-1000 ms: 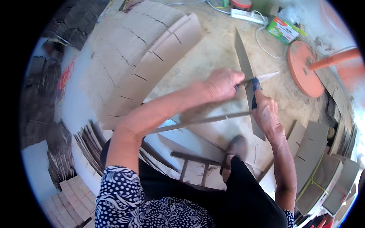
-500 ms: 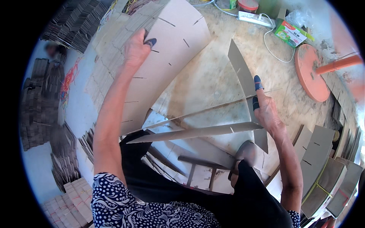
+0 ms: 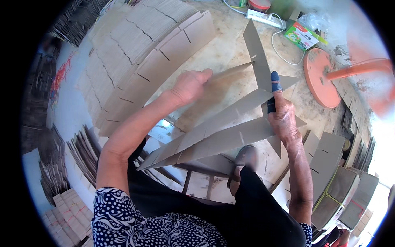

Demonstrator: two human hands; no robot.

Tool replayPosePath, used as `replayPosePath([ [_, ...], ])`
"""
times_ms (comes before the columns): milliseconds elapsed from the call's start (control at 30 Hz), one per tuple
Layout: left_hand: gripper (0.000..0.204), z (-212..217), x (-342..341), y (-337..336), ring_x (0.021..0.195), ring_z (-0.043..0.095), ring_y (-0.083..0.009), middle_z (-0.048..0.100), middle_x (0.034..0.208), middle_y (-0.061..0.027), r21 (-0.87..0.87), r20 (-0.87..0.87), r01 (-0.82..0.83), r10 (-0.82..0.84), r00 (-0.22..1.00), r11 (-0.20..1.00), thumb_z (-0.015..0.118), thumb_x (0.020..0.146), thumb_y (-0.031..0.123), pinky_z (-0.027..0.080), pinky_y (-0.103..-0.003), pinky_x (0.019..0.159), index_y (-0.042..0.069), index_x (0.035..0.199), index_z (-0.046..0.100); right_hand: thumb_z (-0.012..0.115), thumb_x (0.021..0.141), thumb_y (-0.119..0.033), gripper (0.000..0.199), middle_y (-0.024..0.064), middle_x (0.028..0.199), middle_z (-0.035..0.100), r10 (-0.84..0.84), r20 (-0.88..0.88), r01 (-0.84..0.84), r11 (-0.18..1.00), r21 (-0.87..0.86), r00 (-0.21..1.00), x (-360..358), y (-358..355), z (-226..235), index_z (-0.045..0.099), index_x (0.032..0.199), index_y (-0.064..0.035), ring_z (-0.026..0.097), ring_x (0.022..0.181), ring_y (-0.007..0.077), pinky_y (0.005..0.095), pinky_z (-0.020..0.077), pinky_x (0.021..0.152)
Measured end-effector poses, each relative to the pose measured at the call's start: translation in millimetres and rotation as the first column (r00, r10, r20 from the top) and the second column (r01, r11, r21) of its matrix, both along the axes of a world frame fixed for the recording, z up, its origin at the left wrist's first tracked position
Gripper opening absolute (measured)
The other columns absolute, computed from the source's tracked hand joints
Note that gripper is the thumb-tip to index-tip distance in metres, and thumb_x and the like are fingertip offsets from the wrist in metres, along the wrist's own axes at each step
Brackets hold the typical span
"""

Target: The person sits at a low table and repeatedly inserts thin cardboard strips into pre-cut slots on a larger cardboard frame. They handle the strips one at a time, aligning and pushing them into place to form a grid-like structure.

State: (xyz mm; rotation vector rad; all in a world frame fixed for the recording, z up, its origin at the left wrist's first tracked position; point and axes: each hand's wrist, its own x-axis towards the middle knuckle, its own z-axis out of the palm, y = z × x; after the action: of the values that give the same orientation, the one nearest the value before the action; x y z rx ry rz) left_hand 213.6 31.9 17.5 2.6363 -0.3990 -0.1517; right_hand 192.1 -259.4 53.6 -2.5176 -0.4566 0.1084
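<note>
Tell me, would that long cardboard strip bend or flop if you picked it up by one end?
Probably only a little: the cardboard strip stays nearly straight though the right hand grips just one end. It looks light, since fingers alone carry it. The cut slots may be weak spots where it could crease. The left hand holds another strip just as easily.

Bright daylight, glare washing out the right edge, strong fisheye bending, sharp centre.
</note>
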Motion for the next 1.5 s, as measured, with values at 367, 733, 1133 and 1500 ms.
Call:
replayPosePath([
  [367,0.020,-5,29,-27,0.068,0.055,-0.0446,0.056,0.067,-0.0240,-0.025,0.150,0.053,-0.049,0.988,0.998,0.048,0.067,-0.011,0.040,-0.051,0.059,0.002,0.082,0.047,0.045,0.068,0.014,0.089,0.0177,0.071,0.056,-0.085,0.045,0.080,0.990,0.116,0.995,5,-23,-7,0.028,0.146,-0.0244,0.058,0.064,0.0309,0.0256,0.0449,0.062],
  [733,0.018,3,45,-35,0.078,0.063,-0.0395,0.063,0.077,-0.0223,0.168,-0.011,0.085,-0.085,0.996,0.982,0.051,0.071,-0.005,0.048,-0.048,0.068,0.000,0.088,0.054,0.046,0.064,0.012,0.091,0.0181,0.072,0.054,-0.119,-0.039,0.121,0.991,0.059,0.992,10,-2,-5,0.026,0.146,-0.0203,0.056,0.065,0.0311,0.0286,0.0455,0.062],
  [1133,0.016,7,58,-30,0.074,0.058,-0.0434,0.060,0.074,-0.0244,0.082,0.056,0.030,-0.035,0.998,0.996,0.049,0.072,-0.008,0.044,-0.050,0.065,0.001,0.085,0.051,0.048,0.068,0.010,0.085,0.0195,0.071,0.057,-0.078,0.014,0.076,0.994,0.080,0.997,6,-6,-11,0.029,0.145,-0.0203,0.060,0.066,0.0358,0.0405,0.0485,0.063],
  [1500,0.017,9,64,-51,0.079,0.059,-0.0428,0.061,0.079,-0.0239,0.058,-0.022,0.017,-0.016,1.000,0.998,0.050,0.074,-0.007,0.043,-0.051,0.067,0.001,0.089,0.053,0.050,0.067,0.012,0.088,0.0190,0.072,0.055,-0.007,0.110,-0.013,0.984,0.175,0.994,-13,-12,13,0.028,0.146,-0.0204,0.058,0.062,0.0363,0.0389,0.0491,0.061],
])
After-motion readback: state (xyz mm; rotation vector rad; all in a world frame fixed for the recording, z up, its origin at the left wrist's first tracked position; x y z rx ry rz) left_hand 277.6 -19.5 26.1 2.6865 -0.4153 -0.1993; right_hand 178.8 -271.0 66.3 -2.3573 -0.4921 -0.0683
